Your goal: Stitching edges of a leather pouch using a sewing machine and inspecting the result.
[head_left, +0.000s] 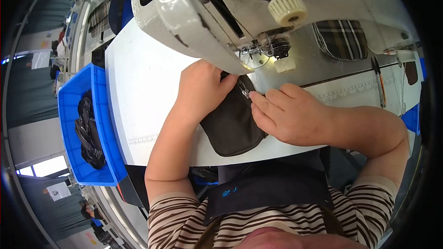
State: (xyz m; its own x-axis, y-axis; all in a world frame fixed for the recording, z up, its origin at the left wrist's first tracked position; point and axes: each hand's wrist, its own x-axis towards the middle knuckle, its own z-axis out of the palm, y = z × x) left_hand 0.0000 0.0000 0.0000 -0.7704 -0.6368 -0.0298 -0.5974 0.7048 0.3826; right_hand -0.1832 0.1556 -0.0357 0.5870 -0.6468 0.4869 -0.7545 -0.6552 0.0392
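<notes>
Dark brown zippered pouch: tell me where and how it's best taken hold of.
I'd pinch the dark brown zippered pouch by its rounded near end, coming from the person's side of the white tabletop. It lies roughly flat with that end uncovered, while the left hand covers its upper left, the right hand its right side, and the sewing machine head crowds its far end.

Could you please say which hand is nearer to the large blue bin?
Left: the left hand, on the dark pouch, is right of the blue bin; the right hand is farther right.

Blue characters (229,192) mark the dark apron (281,189); ruler scales (143,138) line the tabletop (138,92).
</notes>
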